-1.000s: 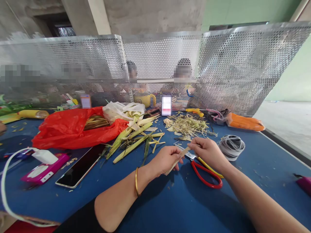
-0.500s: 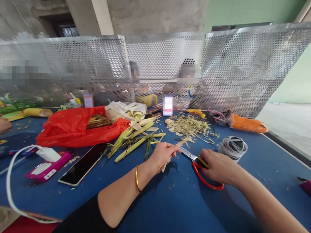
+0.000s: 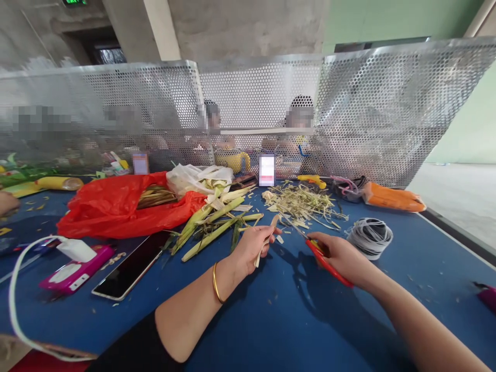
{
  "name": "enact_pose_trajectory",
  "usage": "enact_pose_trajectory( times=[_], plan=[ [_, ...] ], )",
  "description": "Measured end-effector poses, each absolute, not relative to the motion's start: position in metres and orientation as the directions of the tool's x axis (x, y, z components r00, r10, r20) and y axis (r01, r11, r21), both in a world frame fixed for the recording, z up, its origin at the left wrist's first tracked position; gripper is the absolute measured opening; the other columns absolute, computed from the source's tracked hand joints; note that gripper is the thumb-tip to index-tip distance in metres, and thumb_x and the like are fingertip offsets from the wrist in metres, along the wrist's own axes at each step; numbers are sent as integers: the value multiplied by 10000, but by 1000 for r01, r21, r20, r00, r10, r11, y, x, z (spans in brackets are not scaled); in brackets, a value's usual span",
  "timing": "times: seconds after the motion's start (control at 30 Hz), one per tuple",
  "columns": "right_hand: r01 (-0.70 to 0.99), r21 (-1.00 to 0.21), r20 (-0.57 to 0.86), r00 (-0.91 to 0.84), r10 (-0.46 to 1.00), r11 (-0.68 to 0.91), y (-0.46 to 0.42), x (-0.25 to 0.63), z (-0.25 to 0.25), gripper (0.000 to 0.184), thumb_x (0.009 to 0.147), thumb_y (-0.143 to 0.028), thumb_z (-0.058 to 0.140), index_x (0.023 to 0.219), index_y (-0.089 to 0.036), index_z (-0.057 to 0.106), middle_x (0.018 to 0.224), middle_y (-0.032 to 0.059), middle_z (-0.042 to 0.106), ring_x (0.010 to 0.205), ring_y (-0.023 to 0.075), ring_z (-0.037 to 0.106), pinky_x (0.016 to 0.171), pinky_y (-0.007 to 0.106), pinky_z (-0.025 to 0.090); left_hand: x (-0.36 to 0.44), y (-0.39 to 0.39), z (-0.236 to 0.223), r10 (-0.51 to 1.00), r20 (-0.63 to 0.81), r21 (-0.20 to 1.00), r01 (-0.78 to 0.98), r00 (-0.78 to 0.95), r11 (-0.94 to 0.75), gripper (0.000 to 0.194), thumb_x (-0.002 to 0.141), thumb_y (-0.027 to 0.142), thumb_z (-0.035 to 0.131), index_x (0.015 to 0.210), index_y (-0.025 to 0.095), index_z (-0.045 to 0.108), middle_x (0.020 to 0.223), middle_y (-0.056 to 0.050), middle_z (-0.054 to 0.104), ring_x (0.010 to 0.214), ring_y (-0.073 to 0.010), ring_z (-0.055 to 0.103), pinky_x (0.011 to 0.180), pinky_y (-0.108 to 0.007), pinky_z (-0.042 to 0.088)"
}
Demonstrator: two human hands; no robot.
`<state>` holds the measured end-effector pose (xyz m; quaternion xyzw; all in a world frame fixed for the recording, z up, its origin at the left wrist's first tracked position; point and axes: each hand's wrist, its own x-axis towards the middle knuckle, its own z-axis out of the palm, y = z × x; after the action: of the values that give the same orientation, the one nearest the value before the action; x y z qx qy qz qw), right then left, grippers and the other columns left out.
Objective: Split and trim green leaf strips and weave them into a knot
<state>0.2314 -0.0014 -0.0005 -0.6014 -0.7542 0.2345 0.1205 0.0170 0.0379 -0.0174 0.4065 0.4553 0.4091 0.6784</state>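
Note:
Between its fingertips, my left hand (image 3: 256, 245) pinches a narrow strip of dried husk (image 3: 259, 254), which sticks out above and below the fingers. My right hand (image 3: 334, 254) is closed around the handles of red-handled scissors (image 3: 325, 264). Their blades point up and left, a little apart from the husk strip. Just beyond both hands lies a pile of husk trimmings (image 3: 302, 201). Left of it are several green-yellow husk stalks (image 3: 215, 235). A small cut piece (image 3: 279, 239) rests on the blue table near my left fingertips.
A red plastic bag (image 3: 104, 204) with dried husk inside, a dark phone (image 3: 129, 268) and a purple power strip (image 3: 79, 271) with a white cable are left. At right stand a wire spool (image 3: 371, 237) and an orange packet (image 3: 393, 197). A perforated metal screen (image 3: 259, 88) crosses the back; people sit behind.
The scissor blades have moved away from the husk strip and the handles have come together. The strip now stands more upright in my left hand, and a small piece lies on the table.

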Motion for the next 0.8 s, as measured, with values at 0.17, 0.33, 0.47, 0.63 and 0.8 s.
enact_pose_trajectory(
  times=[0.17,0.33,0.47,0.63,0.8],
  plan=[
    [771,-624,-111,-246,963,125,-2,236,5,620,717,-498,671,1247,-214,518,878,6,667,755,198,602,666,271,459,14,41,-16,931,-282,913,-234,229,334,258,794,368,650,748,115,637,538,67,411,343,-1,227,376,-189,118],
    [805,-579,-128,-245,961,128,-3,234,7,554,729,-556,656,1167,-222,594,849,7,658,737,197,571,692,296,447,13,42,-13,927,-275,917,-218,255,332,202,821,309,584,743,125,612,540,76,389,339,3,193,378,-184,101],
    [753,-640,-100,-280,955,154,-4,230,6,504,753,-552,635,1129,-215,628,818,1,635,720,182,545,667,277,436,14,41,-15,897,-285,925,-147,337,349,197,808,267,555,712,114,633,500,72,380,330,-8,196,375,-195,87],
    [709,-692,-110,-293,950,138,-3,228,2,472,732,-559,651,1049,-209,670,685,-29,566,638,149,482,584,244,390,16,42,-21,877,-264,952,-37,402,304,149,768,218,543,741,126,657,485,77,365,341,-20,204,382,-206,93],
    [663,-741,-147,-324,935,113,-3,227,2,429,751,-573,627,925,-186,692,668,-31,568,593,127,446,550,238,348,15,45,-23,887,-229,967,-12,401,255,205,781,311,577,733,128,654,491,76,378,347,-23,220,390,-211,104]
  ],
)
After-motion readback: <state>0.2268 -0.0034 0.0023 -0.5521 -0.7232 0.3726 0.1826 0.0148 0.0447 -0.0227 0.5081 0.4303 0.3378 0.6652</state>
